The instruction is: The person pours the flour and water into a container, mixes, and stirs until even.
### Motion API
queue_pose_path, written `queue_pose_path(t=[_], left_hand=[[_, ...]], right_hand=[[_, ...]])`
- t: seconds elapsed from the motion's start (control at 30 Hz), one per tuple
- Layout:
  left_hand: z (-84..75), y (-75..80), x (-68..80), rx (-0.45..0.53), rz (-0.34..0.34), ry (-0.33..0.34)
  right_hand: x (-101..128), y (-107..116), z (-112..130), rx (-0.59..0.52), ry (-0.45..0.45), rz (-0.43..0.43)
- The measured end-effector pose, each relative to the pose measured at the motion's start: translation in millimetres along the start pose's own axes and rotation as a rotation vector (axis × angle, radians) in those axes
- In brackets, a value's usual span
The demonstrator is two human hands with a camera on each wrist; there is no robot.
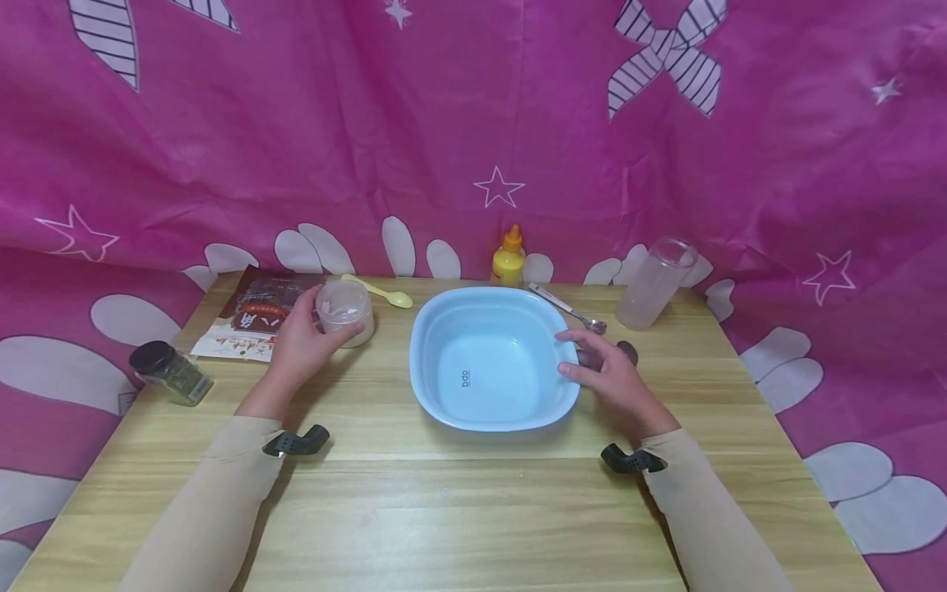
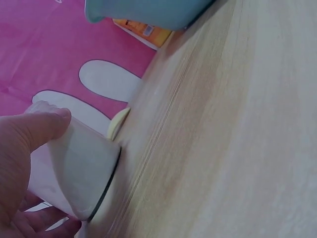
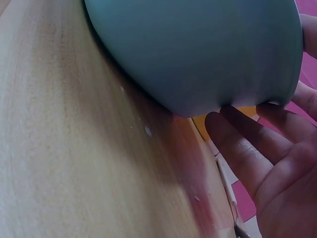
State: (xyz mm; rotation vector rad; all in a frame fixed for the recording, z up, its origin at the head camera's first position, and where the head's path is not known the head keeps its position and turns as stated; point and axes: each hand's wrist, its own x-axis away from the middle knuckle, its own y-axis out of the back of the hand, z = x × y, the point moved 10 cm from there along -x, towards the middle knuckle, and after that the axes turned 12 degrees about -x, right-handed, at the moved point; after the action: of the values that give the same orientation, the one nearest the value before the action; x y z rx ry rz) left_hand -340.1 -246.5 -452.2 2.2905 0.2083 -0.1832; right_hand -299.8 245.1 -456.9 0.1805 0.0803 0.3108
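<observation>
Two hands on a pale wood-grain table [image 1: 459, 501] in the head view. We see our left hand [image 1: 299, 345] curled round a small translucent plastic jar [image 1: 344, 311], round, frosted, standing on the table left of the basin; thumb on the near side, fingers wrapped behind. Our right hand [image 1: 610, 374] rests fingers fairly straight, slightly spread, against the right rim of a light blue plastic basin [image 1: 494, 312], smooth, rounded-square, at table centre. Far side: yellow squeeze bottle [image 1: 508, 257], pale yellow plastic spoon [image 1: 381, 291], metal spoon [image 1: 568, 309], tall clear tumbler [image 1: 654, 283] tilted. Left: printed foil packet [image 1: 251, 315] lying flat, small glass spice jar [image 1: 170, 372] with a dark lid, on its side near the left edge. Pink patterned cloth [image 1: 473, 123] behind.

Left wrist view: thumb [image 2: 34, 129] pressed on the jar's [image 2: 79, 171] matte frosted wall, fingertips showing under it; jar tilted in frame, base rim dark, at the table surface. Basin edge [image 2: 148, 10] far up top.

Right wrist view: basin's [image 3: 198, 49] smooth blue outer wall fills the frame; fingers [image 3: 247, 148] open, a little apart, tips touching the basin under its rim. Table [image 3: 74, 148] grain visible with small white specks.
</observation>
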Motion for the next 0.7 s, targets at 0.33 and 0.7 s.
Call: queue_pose_path(t=[0.33,0.7], left_hand=[[-6.9,9.2,-0.1,0.052,-0.036,0.0],[-23.0,21.5,4.4,0.057,-0.062,-0.002]], right_hand=[[-2,3,-2,0.005,0.006,0.002],[-2,5,-4,0.036,-0.01,-0.011]])
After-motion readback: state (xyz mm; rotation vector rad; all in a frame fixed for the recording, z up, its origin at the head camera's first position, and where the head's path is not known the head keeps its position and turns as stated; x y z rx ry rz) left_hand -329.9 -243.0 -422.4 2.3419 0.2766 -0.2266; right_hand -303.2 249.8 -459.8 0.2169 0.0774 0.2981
